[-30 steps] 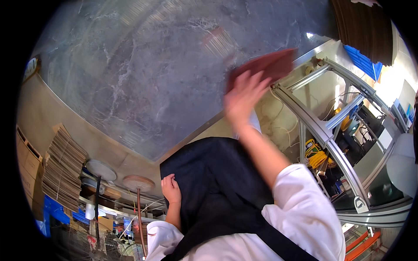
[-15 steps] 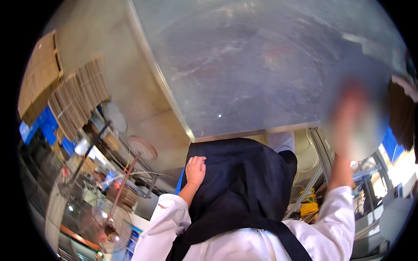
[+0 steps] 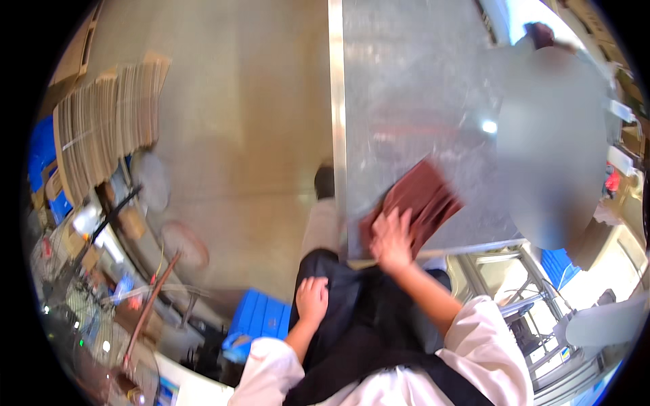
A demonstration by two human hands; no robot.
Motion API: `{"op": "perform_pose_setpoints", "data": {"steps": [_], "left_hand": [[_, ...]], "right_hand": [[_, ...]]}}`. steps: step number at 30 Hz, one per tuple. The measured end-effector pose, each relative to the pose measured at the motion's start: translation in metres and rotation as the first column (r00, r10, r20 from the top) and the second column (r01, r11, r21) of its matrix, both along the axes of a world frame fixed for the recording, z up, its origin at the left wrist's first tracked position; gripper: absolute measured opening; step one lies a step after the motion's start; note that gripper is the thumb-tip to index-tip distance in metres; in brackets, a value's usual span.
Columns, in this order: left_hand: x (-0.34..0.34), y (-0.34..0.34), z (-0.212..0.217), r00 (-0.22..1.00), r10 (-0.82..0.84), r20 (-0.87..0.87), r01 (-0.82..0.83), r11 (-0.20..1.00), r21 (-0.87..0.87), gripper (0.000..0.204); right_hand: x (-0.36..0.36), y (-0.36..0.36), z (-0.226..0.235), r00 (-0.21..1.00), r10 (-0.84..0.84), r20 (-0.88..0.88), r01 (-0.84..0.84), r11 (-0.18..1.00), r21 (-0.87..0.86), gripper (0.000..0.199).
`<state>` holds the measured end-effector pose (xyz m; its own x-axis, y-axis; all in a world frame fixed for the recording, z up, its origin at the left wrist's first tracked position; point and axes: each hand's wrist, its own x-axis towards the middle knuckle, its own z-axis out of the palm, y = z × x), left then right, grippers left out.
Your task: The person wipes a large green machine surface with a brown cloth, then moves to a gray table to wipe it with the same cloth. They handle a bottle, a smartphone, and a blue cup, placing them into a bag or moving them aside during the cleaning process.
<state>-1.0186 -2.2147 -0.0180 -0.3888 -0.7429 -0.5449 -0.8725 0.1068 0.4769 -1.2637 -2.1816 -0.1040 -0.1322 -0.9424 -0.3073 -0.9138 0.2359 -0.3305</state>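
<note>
My right hand [image 3: 394,242] is on a folded piece of maroon cloth [image 3: 428,204] at the near edge of a grey metal table [image 3: 406,74]. Its fingers spread over the cloth's lower left part; the thumb is hard to make out. The cloth lies in creased layers, and its far corner is smeared by motion. My left hand [image 3: 312,300] rests on the black apron [image 3: 365,304] over my lap, holding nothing, its fingers loosely bent and a little apart.
Bundled flat cardboard [image 3: 112,122] stands at the far left. A blue crate [image 3: 261,314] sits on the floor left of my lap. Beside it is a round-based metal stand [image 3: 184,243]. A blurred grey patch hides the table's right side. Metal frames [image 3: 525,291] stand at the right.
My right hand has come from the far right to the table's near edge, and maroon cloth now lies under it. The view has turned rightward. My left hand still rests on my lap.
</note>
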Motion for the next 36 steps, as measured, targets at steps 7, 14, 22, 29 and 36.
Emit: {"op": "perform_pose_setpoints", "data": {"steps": [7,14,22,29,36], "left_hand": [[0.051,-0.043,0.001,0.994,0.105,-0.04,-0.1,0.989,0.109,0.011],[0.057,-0.066,-0.007,0.996,0.068,-0.053,-0.061,0.991,0.123,0.012],[0.036,-0.2,-0.019,0.965,0.184,-0.189,-0.2,0.977,-0.069,0.018],[-0.151,-0.473,0.009,0.887,-0.004,-0.462,0.01,1.0,0.011,0.077],[-0.335,-0.624,-0.011,0.638,-0.501,-0.585,0.228,0.849,-0.477,0.101]], "right_hand": [[-0.002,-0.127,-0.003,0.95,0.3,0.092,-0.281,0.944,-0.171,0.061],[-0.078,-0.361,0.008,0.995,0.077,-0.066,-0.092,0.958,-0.273,0.054],[-0.118,-0.439,-0.011,0.992,-0.116,0.057,0.129,0.895,-0.428,0.062],[-0.136,-0.455,-0.014,0.86,-0.507,0.054,0.486,0.784,-0.386,0.071],[-0.13,-0.472,0.003,0.794,-0.607,0.014,0.594,0.772,-0.225,0.073]]}}
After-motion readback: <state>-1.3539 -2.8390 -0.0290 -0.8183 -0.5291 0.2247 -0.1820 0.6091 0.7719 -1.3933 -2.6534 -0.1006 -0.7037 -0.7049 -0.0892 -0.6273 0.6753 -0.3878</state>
